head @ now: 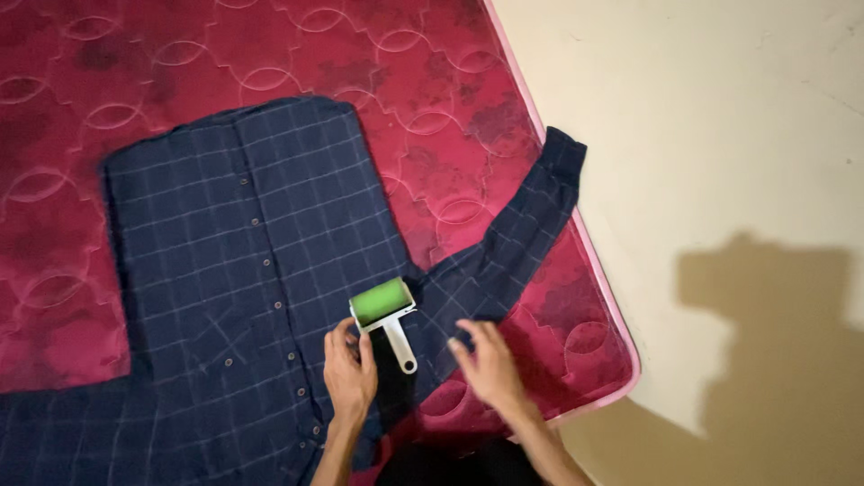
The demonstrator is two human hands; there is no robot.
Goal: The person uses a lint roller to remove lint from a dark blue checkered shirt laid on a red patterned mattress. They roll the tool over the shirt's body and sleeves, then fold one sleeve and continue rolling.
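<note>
I note a dark blue checked shirt (pixel 243 261) spread button-side up on a red quilted mattress (pixel 432 99), its sleeve (pixel 513 243) running out toward 2 o'clock and ending at the mattress edge beside the pale floor (pixel 720 135). A lint roller (pixel 385 315) with a green drum and white handle lies on the shirt at the armpit, drum toward 11 o'clock, handle toward 5 o'clock. The left hand (pixel 349 373) rests just at 9 o'clock of the handle; its fingers (pixel 342 337) are loosely curled and appear to grip nothing, though I cannot tell whether they touch the handle. The right hand (pixel 490 360) hovers open over the sleeve base at 3 o'clock of the roller, holding nothing. I judge the work to stand between strokes, roller set down; any next move calls for a firm grip on the handle and flattened cloth beneath. The shirt's lower part is cut off at the frame's bottom-left, and both forearms leave the frame.
</note>
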